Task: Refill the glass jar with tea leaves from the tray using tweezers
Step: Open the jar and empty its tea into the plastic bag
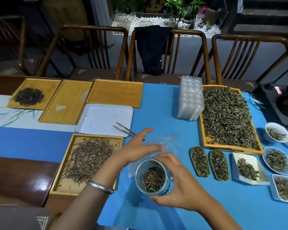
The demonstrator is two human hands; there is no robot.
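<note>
My right hand grips the tea jar while my left reaches out with its fingers spread.

The blue mat (pixel 156 105) covers the right part of the table. On its near left lies the square wooden tray (pixel 70 185) of brown tea leaves (pixel 88 158). Just right of it stands the round clear glass jar (pixel 152 177), partly filled with leaves. My right hand (pixel 178 181) wraps round its right side; my left hand (pixel 140 146) hovers loose above a clear plastic bag (pixel 163 140), grasping nothing. The thin wooden tweezers (pixel 124 129) rest on the white tray (pixel 103 120), beyond my left fingers.
</note>
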